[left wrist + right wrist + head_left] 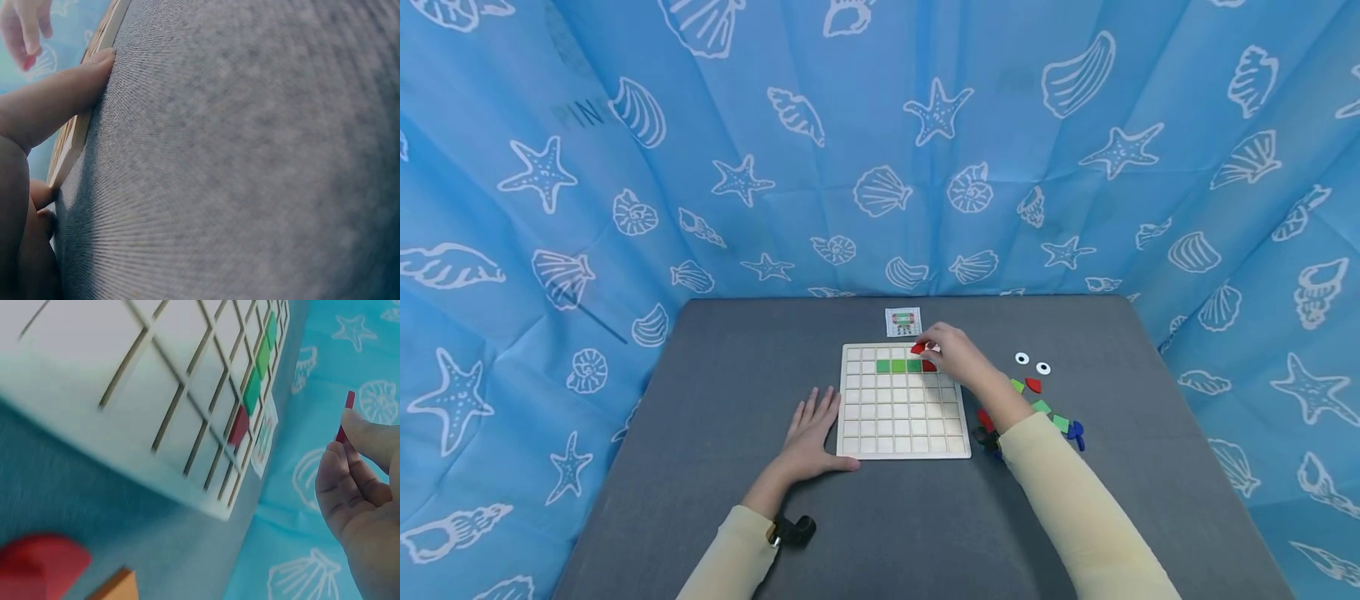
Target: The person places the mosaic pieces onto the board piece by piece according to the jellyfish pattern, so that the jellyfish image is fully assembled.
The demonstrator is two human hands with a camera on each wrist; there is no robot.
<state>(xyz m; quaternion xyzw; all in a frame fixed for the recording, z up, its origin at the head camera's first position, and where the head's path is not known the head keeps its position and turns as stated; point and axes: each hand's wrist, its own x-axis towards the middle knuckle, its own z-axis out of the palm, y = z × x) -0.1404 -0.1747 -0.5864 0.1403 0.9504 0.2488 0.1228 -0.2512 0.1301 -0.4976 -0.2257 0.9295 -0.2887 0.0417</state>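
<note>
A wooden grid board (898, 417) lies on the table. In one row near its top sit several green square tiles (883, 366) and a red tile (238, 425) at their right end. My right hand (958, 354) pinches a small red piece (917, 348) between thumb and fingers, raised above the board's top rows; the right wrist view shows that piece (350, 400) edge-on. My left hand (808, 437) rests at the board's lower left corner with fingers spread. Its thumb (75, 81) touches the board's near edge, and other fingers lie along the left side.
A small printed picture card (902, 322) lies behind the board. To the right are two eye discs (1022, 358), loose green tiles (1060, 423), red pieces (1033, 385) and blue pieces (1077, 433), partly hidden by the right arm. A blue shell-patterned curtain (880, 150) hangs behind the table.
</note>
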